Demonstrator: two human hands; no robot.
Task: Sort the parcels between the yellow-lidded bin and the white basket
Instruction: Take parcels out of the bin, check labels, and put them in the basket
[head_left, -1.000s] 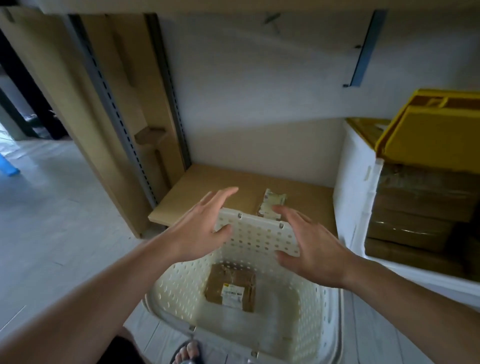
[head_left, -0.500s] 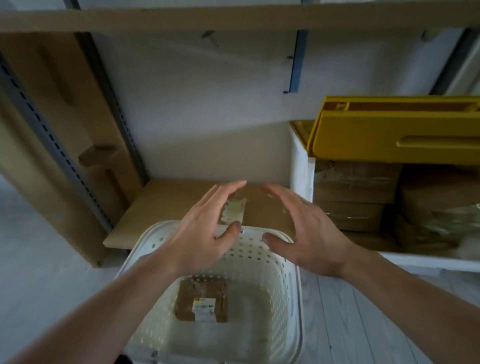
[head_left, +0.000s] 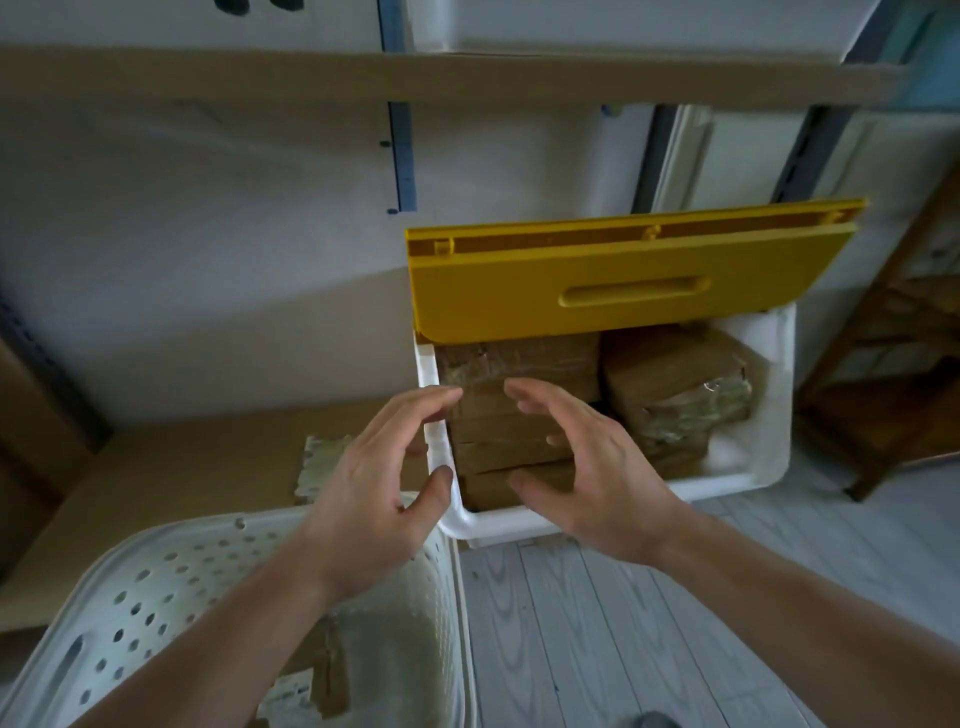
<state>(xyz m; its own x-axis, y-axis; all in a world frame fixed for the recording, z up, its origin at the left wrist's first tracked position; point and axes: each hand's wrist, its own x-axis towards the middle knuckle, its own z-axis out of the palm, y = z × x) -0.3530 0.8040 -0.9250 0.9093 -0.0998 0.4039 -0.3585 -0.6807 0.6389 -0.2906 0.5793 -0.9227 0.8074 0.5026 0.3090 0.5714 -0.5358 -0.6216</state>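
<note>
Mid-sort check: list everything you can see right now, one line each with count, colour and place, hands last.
White plastic bin: one, white, on the floor at right, open.
Yellow hinged lid: one, yellow, raised over the bin's far side.
Brown taped parcels in the bin: two stacks, brown; exact count unclear.
White perforated basket: one, white, lower left.
Brown parcel in the basket: one visible, brown, partly hidden by the left arm.
Low wooden shelf board: one, tan, behind the basket.
Torn label scrap: one, pale, on the board.
Left hand: open, at the bin's left rim.
Right hand: open, over the near stack.
</note>
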